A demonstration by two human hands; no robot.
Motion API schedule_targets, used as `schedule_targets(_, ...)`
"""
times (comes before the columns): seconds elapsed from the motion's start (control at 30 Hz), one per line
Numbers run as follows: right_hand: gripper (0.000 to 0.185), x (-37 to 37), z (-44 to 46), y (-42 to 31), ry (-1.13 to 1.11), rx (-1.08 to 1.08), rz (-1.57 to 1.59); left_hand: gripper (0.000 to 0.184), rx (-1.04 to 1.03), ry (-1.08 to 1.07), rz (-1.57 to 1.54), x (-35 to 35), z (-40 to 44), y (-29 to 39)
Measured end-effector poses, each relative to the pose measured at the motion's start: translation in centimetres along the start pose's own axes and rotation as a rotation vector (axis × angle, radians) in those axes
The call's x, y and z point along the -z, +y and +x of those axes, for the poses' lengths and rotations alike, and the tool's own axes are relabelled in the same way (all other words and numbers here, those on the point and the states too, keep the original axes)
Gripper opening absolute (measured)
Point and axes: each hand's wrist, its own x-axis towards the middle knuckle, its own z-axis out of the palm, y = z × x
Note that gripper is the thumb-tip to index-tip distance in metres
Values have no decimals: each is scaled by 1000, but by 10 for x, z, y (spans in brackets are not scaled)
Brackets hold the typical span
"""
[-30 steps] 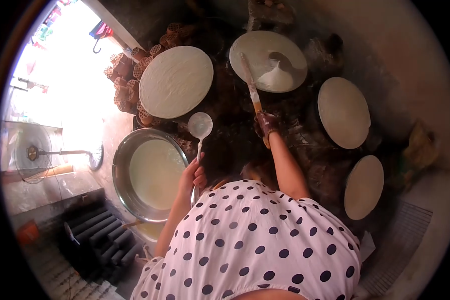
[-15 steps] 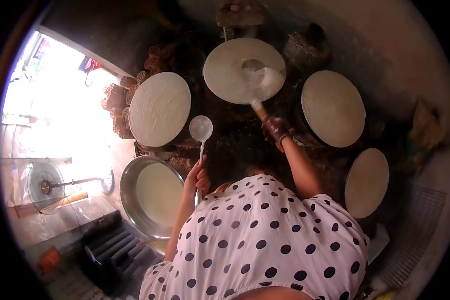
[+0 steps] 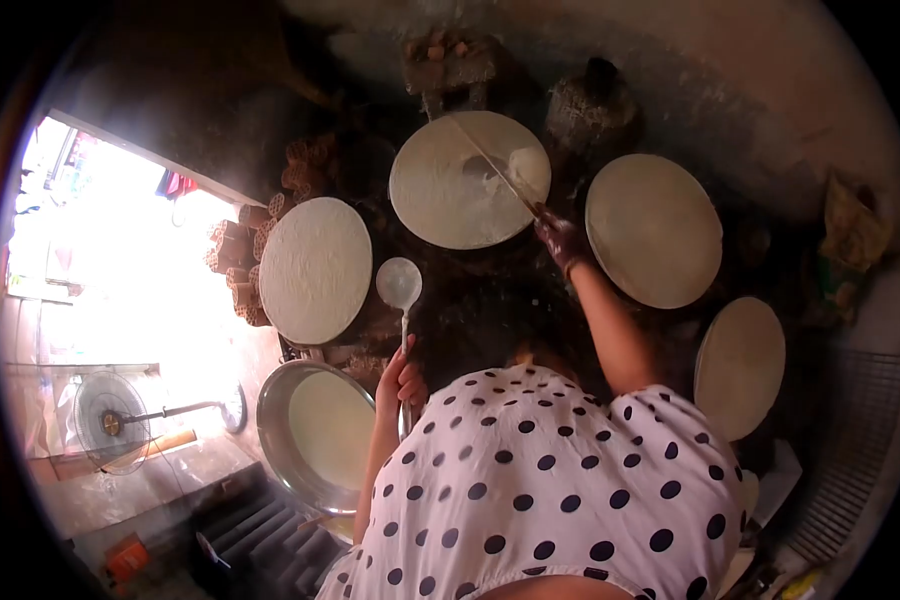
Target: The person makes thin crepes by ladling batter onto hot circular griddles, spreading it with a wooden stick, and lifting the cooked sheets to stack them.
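Observation:
My left hand [image 3: 404,380] is closed round the handle of a metal ladle [image 3: 400,284], its round bowl pointing away from me. Below and left of that hand, a wide metal pot [image 3: 276,440] holds creamy white batter [image 3: 328,428]. In a dark glove, my right hand [image 3: 562,240] grips a long thin stick [image 3: 508,182]. The stick lies across the far round griddle [image 3: 425,200], which carries a pale sheet. A dark patch and a whiter, bunched-looking area [image 3: 528,170] show beside the stick; whether it touches them I cannot tell.
More round pale surfaces stand around me: one at left [image 3: 316,270], one at right [image 3: 654,232], one at lower right [image 3: 740,370]. Honeycomb briquettes [image 3: 238,255] are stacked by the bright opening. A fan [image 3: 112,422] is at far left.
My right hand has turned the stick from pointing up at the griddle to lying slantwise across it, toward the upper left. The left hand still holds the ladle. The view has shifted slightly.

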Motion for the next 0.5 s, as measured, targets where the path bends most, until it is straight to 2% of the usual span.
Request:
schedule_targets(0.03,38,-50,-55,-69,221,248,-935,35,-7,9,15,-1,0,1)
schedule_targets(0.07,37,-51,-59,-56,453,213,-947,34,-12,23,28,-3,-1,0)
schedule_targets(0.13,43,-67,-62,-44,527,-243,-1148,34,-11,86,14,-6,-5,-2)
schedule_targets(0.2,45,-80,-52,-15,384,-185,-1093,34,12,120,34,-5,-4,1)
schedule_targets(0.27,42,-73,-41,-13,92,-32,-790,34,12,160,66,-13,-4,-1)
schedule_targets(0.3,39,-55,-30,-13,59,112,-939,34,8,187,97,-15,-4,-1)
schedule_targets(0.33,39,-58,-41,-29,61,113,-939,34,9,186,98,-17,-7,-1)
schedule_targets(0.4,31,-79,-65,-77,547,-202,-995,34,-4,141,160,-14,-7,-1)
schedule_targets(0.47,30,-30,-48,1,596,43,-950,34,-3,143,168,-17,-7,-4)
schedule_targets(0.5,35,-36,-50,-6,410,-150,-797,34,1,140,183,-18,-7,-4)
